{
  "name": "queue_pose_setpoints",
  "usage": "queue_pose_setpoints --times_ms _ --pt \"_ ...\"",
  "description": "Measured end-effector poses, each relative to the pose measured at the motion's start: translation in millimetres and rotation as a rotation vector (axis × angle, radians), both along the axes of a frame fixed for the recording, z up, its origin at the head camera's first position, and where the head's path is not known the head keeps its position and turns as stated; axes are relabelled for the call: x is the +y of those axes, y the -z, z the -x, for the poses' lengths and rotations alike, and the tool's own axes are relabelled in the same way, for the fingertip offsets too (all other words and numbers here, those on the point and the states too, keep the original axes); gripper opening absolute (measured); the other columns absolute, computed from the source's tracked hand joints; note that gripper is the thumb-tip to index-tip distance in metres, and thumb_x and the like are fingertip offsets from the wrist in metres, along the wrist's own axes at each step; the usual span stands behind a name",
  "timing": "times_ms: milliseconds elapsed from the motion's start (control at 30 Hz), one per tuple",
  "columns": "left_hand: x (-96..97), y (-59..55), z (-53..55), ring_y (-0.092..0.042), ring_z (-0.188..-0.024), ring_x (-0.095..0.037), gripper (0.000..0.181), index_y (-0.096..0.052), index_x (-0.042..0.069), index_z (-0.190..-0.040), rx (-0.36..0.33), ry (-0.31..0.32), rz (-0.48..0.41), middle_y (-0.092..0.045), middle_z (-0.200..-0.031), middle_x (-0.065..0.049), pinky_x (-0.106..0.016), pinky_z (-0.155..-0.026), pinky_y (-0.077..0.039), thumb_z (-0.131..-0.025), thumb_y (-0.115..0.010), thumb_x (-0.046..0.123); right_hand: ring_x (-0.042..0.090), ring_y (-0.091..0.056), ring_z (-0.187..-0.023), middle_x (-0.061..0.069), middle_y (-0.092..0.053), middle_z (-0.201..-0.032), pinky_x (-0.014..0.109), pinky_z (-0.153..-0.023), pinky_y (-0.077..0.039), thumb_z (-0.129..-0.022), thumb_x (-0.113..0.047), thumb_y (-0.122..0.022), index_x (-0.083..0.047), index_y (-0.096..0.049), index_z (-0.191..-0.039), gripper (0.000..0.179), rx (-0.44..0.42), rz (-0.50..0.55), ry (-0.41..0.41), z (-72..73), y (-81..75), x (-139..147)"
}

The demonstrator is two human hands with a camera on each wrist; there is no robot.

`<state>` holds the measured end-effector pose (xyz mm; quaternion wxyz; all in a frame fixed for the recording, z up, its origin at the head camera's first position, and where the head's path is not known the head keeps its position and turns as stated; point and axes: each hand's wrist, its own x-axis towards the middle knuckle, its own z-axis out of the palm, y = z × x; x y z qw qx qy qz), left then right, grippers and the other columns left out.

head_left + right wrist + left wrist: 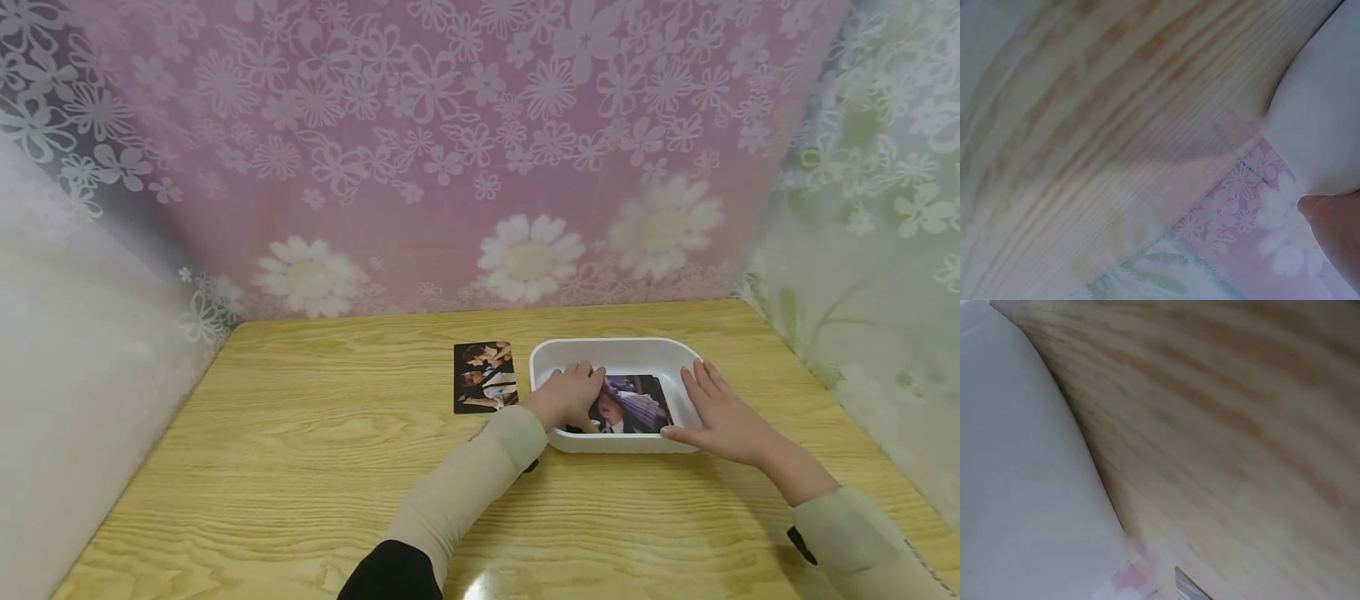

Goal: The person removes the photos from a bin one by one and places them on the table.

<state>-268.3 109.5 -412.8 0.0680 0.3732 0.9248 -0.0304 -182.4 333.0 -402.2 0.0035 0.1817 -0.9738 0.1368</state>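
A white rounded rectangular tray (615,444) stands on the table, with a small stack of photo cards (633,406) lying inside. The top card shows a figure in a purple hat. My left hand (567,395) reaches over the tray's left side and holds the cards by their left part, thumb near and fingers far. At the right end, my right hand (723,421) rests on the tray's rim with fingers extended, its thumb by the cards' near right corner. Both wrist views show the tray's outer wall (1029,469) up close; the cards' lower layers are hidden.
Just left of the tray, another photo card (486,377) with a dark background lies flat on the wooden table (300,467). Floral curtains stand behind the table (450,167) and along its right side (885,250). A pale panel (82,333) borders the left.
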Motion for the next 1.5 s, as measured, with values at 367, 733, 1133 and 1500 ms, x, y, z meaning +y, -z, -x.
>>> queue_pose_setpoints --times_ms 367,733,1133,1500 --pt "-1.4 -5.4 2.2 -0.037 -0.098 -0.012 0.089 -0.040 0.020 -0.129 0.155 -0.027 -0.094 -0.041 -0.111 0.004 -0.029 -0.073 -0.036 -0.057 -0.065 0.066 0.040 0.011 -0.127 0.038 0.000 -0.136 0.046 -0.102 0.000 -0.080 -0.047 -0.058 0.018 -0.010 -0.132 0.097 0.029 0.006 -0.001 1.4 0.1 -0.5" --pt "-3.6 -9.6 3.5 -0.044 -0.103 -0.010 0.072 -0.045 0.022 -0.123 0.157 -0.023 -0.240 -0.047 -0.115 0.005 -0.031 -0.078 -0.040 -0.063 -0.066 0.057 0.044 0.006 -0.127 0.038 -0.001 -0.136 0.052 -0.100 -0.006 -0.080 -0.047 -0.059 0.018 -0.009 -0.133 0.097 0.015 0.015 0.011 0.2 -1.1 -0.7" --pt "-5.9 -11.5 1.2 -0.051 -0.094 -0.008 0.048 -0.049 0.021 -0.115 0.160 -0.083 -0.347 -0.054 -0.106 0.008 -0.030 -0.076 -0.040 -0.076 -0.060 0.048 0.038 0.013 -0.127 0.038 -0.001 -0.136 0.049 -0.102 -0.002 -0.080 -0.046 -0.059 0.017 -0.010 -0.133 0.096 0.032 0.011 0.003 0.2 2.3 0.0" --pt "-9.9 -14.8 4.1 -0.053 -0.071 -0.003 0.027 -0.056 0.018 -0.103 0.116 -0.175 -0.572 -0.060 -0.094 0.007 -0.017 -0.060 -0.039 -0.082 -0.060 0.035 0.038 0.013 -0.128 0.039 -0.002 -0.135 0.048 -0.102 -0.001 -0.080 -0.046 -0.059 0.018 -0.012 -0.133 0.095 0.050 0.017 -0.005 0.7 1.5 -1.0"
